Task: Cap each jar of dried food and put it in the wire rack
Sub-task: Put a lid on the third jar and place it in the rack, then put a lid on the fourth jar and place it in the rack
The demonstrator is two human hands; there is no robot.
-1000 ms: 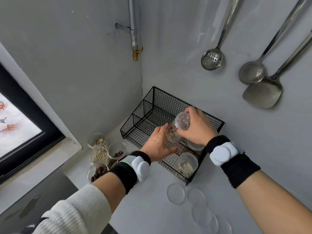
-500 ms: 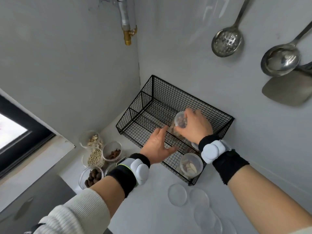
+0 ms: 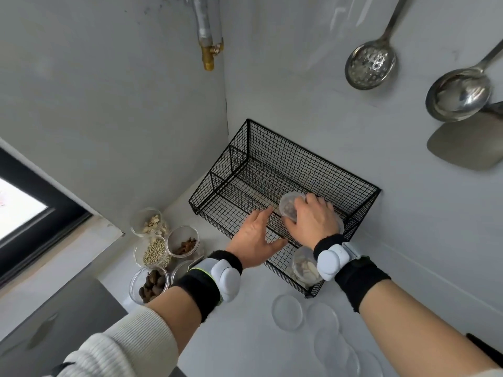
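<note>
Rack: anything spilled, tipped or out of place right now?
Nothing looks spilled or damaged. Only the jar gripped by the right hand looks tilted, inside the rack. The open jars on the left stand upright.

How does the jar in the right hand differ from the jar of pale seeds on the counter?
The held jar is inside the wire rack; the seed jar stands outside it on the counter. The right hand grips the held jar; nothing touches the seed jar. The held jar holds brownish pieces, the seed jar pale round ones. Both are clear and round.
</note>
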